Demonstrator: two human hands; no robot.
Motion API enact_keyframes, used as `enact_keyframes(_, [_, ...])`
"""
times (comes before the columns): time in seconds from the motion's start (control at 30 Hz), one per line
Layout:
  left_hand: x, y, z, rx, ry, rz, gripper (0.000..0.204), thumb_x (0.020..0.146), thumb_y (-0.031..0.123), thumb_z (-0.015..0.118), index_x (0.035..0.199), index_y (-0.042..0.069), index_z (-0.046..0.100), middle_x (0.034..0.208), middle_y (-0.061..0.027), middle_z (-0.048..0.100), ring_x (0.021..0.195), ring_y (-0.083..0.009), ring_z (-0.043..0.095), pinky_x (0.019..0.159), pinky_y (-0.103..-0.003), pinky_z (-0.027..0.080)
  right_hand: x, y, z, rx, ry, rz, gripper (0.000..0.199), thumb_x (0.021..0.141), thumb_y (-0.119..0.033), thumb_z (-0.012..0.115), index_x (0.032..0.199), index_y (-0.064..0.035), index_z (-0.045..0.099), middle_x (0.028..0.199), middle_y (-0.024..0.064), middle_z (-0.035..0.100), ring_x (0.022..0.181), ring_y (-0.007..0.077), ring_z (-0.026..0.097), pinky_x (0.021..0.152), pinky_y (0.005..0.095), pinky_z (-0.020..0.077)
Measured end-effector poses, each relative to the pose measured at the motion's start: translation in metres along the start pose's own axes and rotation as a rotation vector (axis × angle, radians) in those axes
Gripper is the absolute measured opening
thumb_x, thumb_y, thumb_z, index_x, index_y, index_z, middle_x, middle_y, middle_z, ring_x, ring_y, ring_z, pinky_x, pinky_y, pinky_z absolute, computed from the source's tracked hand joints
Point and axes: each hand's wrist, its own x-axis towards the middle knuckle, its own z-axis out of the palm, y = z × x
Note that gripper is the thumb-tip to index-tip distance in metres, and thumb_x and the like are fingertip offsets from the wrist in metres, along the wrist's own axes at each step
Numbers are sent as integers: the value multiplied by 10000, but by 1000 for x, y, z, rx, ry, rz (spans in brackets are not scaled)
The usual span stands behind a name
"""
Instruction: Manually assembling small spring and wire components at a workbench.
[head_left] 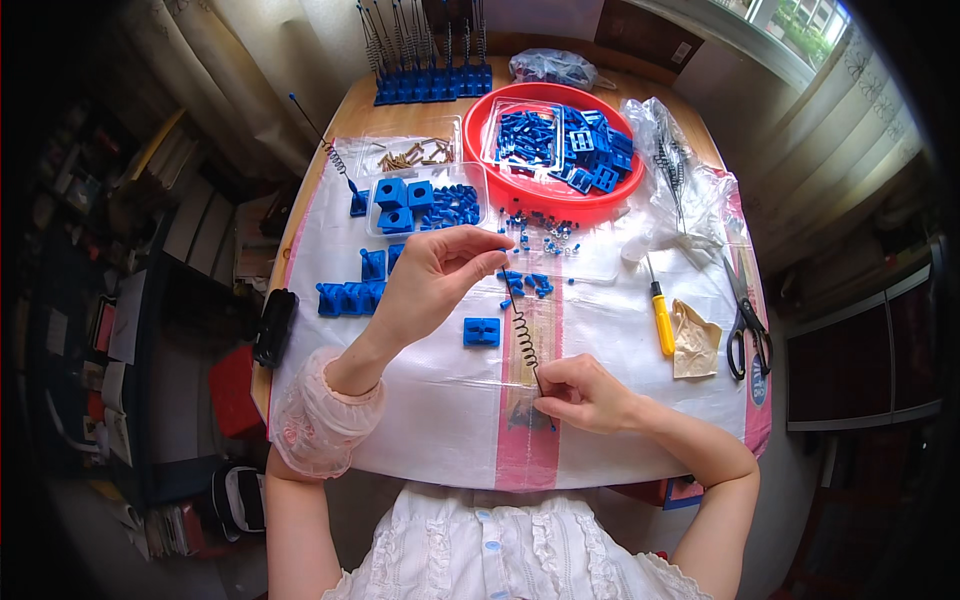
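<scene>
A thin black wire with a coiled spring middle [526, 338] slants between my two hands above the table. My left hand [437, 275] pinches its upper end, where a bit of blue shows at the fingertips. Below the coil, my right hand [588, 396] grips the straight part between thumb and fingers. A small blue tip shows at the wire's lower end, past the right fingers. On the cloth beneath lies a square blue plastic base [481, 332], left of the coil. Small blue plastic caps [535, 283] are scattered just beyond the wire.
Blue blocks and pegs fill a clear tray [478, 223]; screws lie in another tray [420, 153]. A red basin [630, 185] holds blue parts. Finished-looking spring rods stand on blue bases [432, 86] at the back. Scissors [745, 325] and a yellow-handled screwdriver [662, 322] lie right.
</scene>
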Motion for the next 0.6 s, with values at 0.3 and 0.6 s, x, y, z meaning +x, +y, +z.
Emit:
enact_keyframes(0.3, [3,-6,-6,-120,-61,-109,224,997,173,709,1168,35,747,991,-67,772,917,-111,727,782,-232,562,-1,5,-1,-9,-1,-6,203,877,-86,688,773,12,545,632,107,551,565,198,532,547,353,418])
enact_keyframes(0.6, [1,-5,-6,-233,-68,-151,238,1006,178,698,1189,31,737,1017,-73,765,928,-115,724,818,-232,576,0,5,-2,5,-7,16,201,880,-92,687,780,10,545,634,105,548,565,197,527,551,349,420])
